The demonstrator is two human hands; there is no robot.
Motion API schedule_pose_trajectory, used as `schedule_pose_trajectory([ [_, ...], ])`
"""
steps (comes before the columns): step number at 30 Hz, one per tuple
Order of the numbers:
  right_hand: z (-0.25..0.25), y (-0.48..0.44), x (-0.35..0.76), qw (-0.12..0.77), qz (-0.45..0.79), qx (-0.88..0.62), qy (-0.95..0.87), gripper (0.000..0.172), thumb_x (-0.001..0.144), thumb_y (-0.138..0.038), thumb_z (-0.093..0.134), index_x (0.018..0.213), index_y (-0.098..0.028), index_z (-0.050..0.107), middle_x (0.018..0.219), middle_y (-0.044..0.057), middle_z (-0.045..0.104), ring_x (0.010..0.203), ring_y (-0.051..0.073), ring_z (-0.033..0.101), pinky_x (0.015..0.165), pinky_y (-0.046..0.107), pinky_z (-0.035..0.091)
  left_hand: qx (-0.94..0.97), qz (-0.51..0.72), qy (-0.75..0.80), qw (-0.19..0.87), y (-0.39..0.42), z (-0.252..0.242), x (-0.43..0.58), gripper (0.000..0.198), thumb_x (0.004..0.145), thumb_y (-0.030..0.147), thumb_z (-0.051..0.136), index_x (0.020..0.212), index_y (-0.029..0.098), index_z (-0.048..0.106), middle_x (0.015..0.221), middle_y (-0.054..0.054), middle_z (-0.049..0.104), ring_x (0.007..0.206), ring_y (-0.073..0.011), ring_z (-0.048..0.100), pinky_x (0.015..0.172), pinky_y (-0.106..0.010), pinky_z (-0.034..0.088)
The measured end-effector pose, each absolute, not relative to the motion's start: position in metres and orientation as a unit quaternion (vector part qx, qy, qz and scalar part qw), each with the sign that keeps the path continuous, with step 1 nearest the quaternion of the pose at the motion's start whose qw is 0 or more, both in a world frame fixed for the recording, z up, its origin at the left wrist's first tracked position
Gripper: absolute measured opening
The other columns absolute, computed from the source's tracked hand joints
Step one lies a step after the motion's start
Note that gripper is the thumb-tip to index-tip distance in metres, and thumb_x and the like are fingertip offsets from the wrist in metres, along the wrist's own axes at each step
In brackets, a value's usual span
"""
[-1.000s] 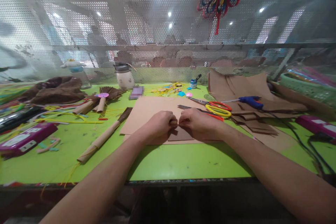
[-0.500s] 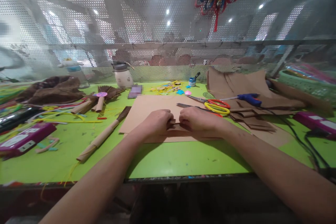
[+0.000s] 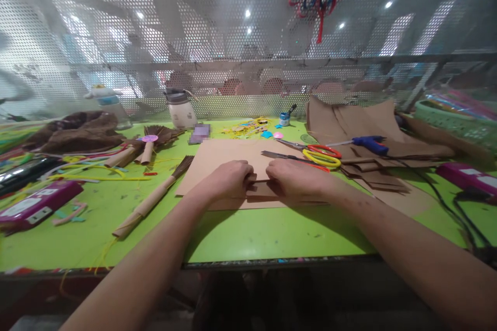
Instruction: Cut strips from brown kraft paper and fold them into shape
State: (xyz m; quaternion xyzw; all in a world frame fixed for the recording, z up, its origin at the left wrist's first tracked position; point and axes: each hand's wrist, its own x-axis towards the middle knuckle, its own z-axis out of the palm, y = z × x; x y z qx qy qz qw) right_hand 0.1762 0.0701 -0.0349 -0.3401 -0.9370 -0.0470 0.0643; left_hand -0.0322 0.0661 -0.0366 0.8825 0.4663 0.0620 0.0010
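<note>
Brown paper sheets (image 3: 217, 158) lie on the green table (image 3: 248, 238) in front of me. Near their front edge, my left hand (image 3: 234, 178) and my right hand (image 3: 289, 180) pinch a narrow folded strip of brown paper (image 3: 261, 181), one hand at each end, with a small gap between them. My fingers curl inward, and the fingertips are partly hidden. Two pairs of scissors, one with red handles (image 3: 322, 151) and one with yellow handles (image 3: 321, 159), lie just beyond my right hand.
A blue glue gun (image 3: 369, 145) rests on stacked brown paper (image 3: 353, 121) at right. Rolled paper brushes (image 3: 145, 207), a magenta box (image 3: 41, 206) and brown cloth (image 3: 77, 134) are at left. A white bottle (image 3: 181, 109) and small blue jar (image 3: 284, 119) stand behind.
My hands have moved slightly apart, and more of the folded paper strip shows between them. The view has shifted a little.
</note>
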Motion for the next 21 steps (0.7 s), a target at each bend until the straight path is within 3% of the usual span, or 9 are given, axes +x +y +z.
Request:
schedule_pose_trajectory([
  [8, -0.03, 0.057, 0.16, 0.007, -0.133, -0.293, -0.947, 0.015, 0.084, -0.015, 0.049, 0.083, -0.011, 0.063, 0.082, 0.012, 0.063, 0.077, 0.022, 0.055, 0.067, 0.031, 0.036, 0.883, 0.079, 0.462, -0.016, 0.068, -0.043, -0.033, 0.01, 0.073, 0.02, 0.049, 0.07, 0.018, 0.057, 0.071, -0.005, 0.059, 0.061, -0.0177, 0.051, 0.054, -0.027, 0.032],
  [13, -0.034, 0.057, 0.159, 0.028, -0.153, -0.29, -0.944, 0.012, 0.081, -0.01, 0.05, 0.08, -0.012, 0.062, 0.079, 0.01, 0.061, 0.075, 0.022, 0.053, 0.064, 0.032, 0.035, 0.848, 0.136, 0.499, 0.113, 0.072, -0.04, -0.036, 0.006, 0.065, 0.016, 0.052, 0.062, 0.018, 0.057, 0.063, -0.001, 0.057, 0.059, -0.0148, 0.047, 0.054, -0.026, 0.03],
  [18, -0.035, 0.058, 0.154, 0.09, -0.176, -0.293, -0.936, 0.013, 0.081, -0.006, 0.049, 0.085, -0.012, 0.06, 0.084, 0.011, 0.06, 0.078, 0.022, 0.051, 0.068, 0.032, 0.037, 0.813, 0.168, 0.526, 0.186, 0.074, -0.031, -0.034, 0.03, 0.077, 0.034, 0.046, 0.058, 0.015, 0.058, 0.054, 0.001, 0.053, 0.053, -0.0123, 0.044, 0.051, -0.024, 0.029],
  [21, -0.035, 0.059, 0.151, 0.117, -0.187, -0.301, -0.928, 0.014, 0.082, -0.005, 0.048, 0.087, -0.012, 0.059, 0.089, 0.013, 0.06, 0.081, 0.023, 0.049, 0.072, 0.033, 0.038, 0.794, 0.18, 0.526, 0.247, 0.073, -0.028, -0.033, 0.037, 0.078, 0.043, 0.048, 0.057, 0.014, 0.057, 0.053, 0.001, 0.051, 0.052, -0.012, 0.041, 0.05, -0.025, 0.028],
])
